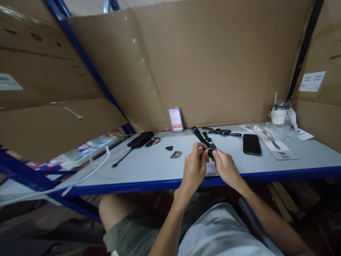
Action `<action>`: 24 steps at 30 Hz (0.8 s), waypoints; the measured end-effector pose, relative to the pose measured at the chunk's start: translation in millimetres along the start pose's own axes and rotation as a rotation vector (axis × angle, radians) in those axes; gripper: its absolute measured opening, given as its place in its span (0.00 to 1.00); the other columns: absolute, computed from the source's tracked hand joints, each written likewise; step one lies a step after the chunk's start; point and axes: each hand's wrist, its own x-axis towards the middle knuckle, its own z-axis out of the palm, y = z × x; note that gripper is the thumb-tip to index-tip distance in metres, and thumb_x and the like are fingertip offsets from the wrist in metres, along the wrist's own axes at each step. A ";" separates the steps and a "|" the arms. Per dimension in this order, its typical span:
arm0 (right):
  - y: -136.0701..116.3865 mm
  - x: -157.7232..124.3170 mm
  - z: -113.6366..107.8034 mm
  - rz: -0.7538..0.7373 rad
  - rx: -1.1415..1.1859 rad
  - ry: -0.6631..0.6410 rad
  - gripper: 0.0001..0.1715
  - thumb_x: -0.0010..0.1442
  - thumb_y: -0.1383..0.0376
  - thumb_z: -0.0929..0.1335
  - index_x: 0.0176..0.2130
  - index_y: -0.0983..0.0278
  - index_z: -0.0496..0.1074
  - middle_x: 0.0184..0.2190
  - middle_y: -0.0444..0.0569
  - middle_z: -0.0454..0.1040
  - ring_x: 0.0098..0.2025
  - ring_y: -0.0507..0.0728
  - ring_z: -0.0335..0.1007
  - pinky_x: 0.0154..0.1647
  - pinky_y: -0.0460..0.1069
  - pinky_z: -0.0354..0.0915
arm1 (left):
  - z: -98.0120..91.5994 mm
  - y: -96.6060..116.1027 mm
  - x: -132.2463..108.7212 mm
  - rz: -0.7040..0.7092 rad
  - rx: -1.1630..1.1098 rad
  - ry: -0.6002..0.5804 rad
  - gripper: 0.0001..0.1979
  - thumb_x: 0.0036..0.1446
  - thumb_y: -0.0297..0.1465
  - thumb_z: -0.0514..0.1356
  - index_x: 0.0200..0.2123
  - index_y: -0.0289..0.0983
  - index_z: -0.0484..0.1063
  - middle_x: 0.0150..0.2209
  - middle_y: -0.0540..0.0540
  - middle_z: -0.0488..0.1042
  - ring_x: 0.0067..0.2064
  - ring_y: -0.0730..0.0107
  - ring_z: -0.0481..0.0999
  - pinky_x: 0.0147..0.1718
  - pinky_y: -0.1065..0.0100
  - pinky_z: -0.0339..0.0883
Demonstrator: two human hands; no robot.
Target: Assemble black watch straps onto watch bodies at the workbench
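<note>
Both hands meet near the front of the table around a black spokeshave [198, 135], held tilted with one long handle pointing up and away to the left. My left hand [196, 156] is closed, its thumb and fingertips pinched at the tool's middle by the adjusting screws. From the other side, my right hand [225, 164] grips the metal body between thumb and fingers. Fingers hide part of the body and the nearer handle. Left of the hands lie a flat grey metal blade [176, 154] and a small black cap plate [169, 148].
More black spokeshaves [225, 133] lie behind the hands. To the right are a black phone [252, 144], a packaging card [286, 154] and a cup in plastic [279, 116]. Leftward sit a black case with a cable [140, 139], keys [152, 142] and a power strip [80, 156].
</note>
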 end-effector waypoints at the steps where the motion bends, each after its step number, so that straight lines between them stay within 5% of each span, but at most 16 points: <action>1: -0.4 -0.2 0.3 -0.001 -0.030 0.004 0.21 0.72 0.58 0.55 0.31 0.60 0.66 0.26 0.47 0.73 0.27 0.54 0.67 0.32 0.47 0.55 | 1.1 -1.8 -0.2 0.008 0.015 -0.003 0.03 0.63 0.31 0.54 0.40 0.40 0.64 0.22 0.55 0.70 0.22 0.74 0.67 0.26 0.73 0.57; 18: -12.0 -3.4 0.2 0.066 -0.452 -0.087 0.19 0.74 0.61 0.55 0.42 0.62 0.71 0.35 0.55 0.80 0.37 0.60 0.76 0.33 0.50 0.52 | 2.6 -7.4 1.6 0.134 0.656 -0.122 0.06 0.69 0.30 0.47 0.43 0.39 0.61 0.27 0.46 0.76 0.26 0.61 0.75 0.24 0.67 0.45; 24: -16.8 -4.1 -1.6 0.080 -0.487 -0.107 0.21 0.74 0.62 0.53 0.44 0.63 0.71 0.38 0.52 0.81 0.41 0.60 0.78 0.36 0.49 0.56 | -3.5 -10.6 4.0 0.151 0.772 -0.144 0.04 0.69 0.29 0.49 0.40 0.40 0.61 0.28 0.48 0.76 0.28 0.61 0.77 0.24 0.68 0.49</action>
